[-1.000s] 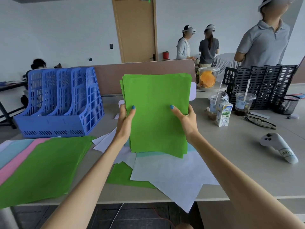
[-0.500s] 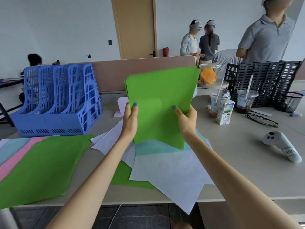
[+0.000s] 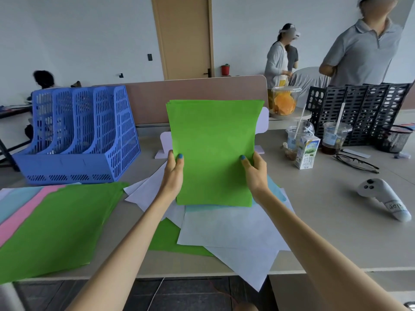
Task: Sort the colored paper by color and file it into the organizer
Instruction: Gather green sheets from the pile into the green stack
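Observation:
A stack of green paper (image 3: pixel 213 149) stands upright above the table's middle, its lower edge on loose sheets. My left hand (image 3: pixel 173 173) grips its left edge and my right hand (image 3: pixel 254 173) grips its right edge, thumbs on the front. The blue organizer (image 3: pixel 74 135) with several slots stands at the back left, apart from the stack. Under the stack lie loose white sheets (image 3: pixel 229 230), a light blue sheet (image 3: pixel 202 208) and another green sheet (image 3: pixel 166 241). At the left lies a second pile: green paper (image 3: pixel 56 227) over pink (image 3: pixel 20 218) and light blue sheets (image 3: pixel 13 198).
A black organizer (image 3: pixel 363 111) stands at the back right, with drink cups (image 3: pixel 334 138), a milk carton (image 3: pixel 307 151), a fruit tub (image 3: pixel 284 101), glasses (image 3: pixel 357 163) and a mesh cup (image 3: pixel 395 138) near it. A white controller (image 3: pixel 384 198) lies at the right. People stand behind the divider (image 3: pixel 195 97).
The green stack was tilted to the right half a second ago and now stands straight again, lower on the loose sheets. Both hands keep their grip on its edges.

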The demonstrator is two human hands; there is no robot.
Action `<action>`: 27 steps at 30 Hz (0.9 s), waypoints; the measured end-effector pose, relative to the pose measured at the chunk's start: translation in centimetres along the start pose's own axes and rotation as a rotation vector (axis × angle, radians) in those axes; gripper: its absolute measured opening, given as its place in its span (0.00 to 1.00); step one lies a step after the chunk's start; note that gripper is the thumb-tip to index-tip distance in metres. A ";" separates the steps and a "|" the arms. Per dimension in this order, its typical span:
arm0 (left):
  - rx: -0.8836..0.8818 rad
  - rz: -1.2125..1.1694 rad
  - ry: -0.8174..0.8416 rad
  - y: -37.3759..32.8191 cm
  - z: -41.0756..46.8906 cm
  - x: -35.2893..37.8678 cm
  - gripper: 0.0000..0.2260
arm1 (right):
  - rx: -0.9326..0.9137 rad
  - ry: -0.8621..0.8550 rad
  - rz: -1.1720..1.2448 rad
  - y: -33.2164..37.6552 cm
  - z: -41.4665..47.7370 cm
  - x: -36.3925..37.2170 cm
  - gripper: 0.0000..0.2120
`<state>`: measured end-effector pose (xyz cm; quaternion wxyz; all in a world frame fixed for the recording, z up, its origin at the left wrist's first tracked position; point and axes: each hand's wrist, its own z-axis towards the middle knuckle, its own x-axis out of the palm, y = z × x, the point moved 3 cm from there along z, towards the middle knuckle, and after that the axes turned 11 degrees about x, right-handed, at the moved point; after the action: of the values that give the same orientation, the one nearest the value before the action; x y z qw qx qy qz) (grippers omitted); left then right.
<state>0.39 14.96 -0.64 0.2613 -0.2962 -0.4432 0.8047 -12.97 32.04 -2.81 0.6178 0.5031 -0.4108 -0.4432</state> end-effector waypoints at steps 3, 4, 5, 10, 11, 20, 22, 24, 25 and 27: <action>-0.007 0.034 -0.003 -0.1 0.0 -1.8 0.25 | 0.008 0.074 -0.034 -0.1 -0.2 0.9 0.07; -0.007 0.040 -0.002 -0.1 -0.2 -2.6 0.25 | 0.012 0.099 -0.028 0.0 -0.4 1.5 0.07; -0.009 0.052 -0.002 -0.1 -0.4 -3.4 0.25 | 0.022 0.123 -0.017 0.1 -0.8 2.1 0.06; -0.090 0.161 0.008 1.5 -1.4 -8.6 0.26 | 0.136 0.283 0.049 0.0 -3.3 6.0 0.08; -0.103 0.189 0.009 1.8 -1.7 -9.7 0.26 | 0.152 0.315 0.045 0.0 -3.8 6.9 0.09; -0.244 0.283 -0.061 4.9 -2.9 -21.3 0.24 | 0.263 0.403 -0.039 -0.9 -7.4 18.2 0.09; -0.261 0.333 -0.058 6.4 -3.3 -24.3 0.12 | 0.277 0.424 -0.095 -1.4 -8.3 20.9 0.09; -0.283 0.389 -0.097 8.6 -3.9 -27.3 0.07 | 0.282 0.457 -0.177 -2.3 -9.5 23.6 0.11; -0.305 0.415 -0.121 9.6 -4.4 -28.8 0.08 | 0.287 0.477 -0.209 -2.9 -10.2 25.2 0.11; -0.326 0.503 -0.168 10.8 -5.2 -30.9 0.11 | 0.286 0.487 -0.283 -4.0 -11.0 27.6 0.11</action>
<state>23.65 -8.31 -4.70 -0.0345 -0.3669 -0.4991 0.7843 4.47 7.93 -6.76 0.5533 0.7284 -0.2348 -0.3290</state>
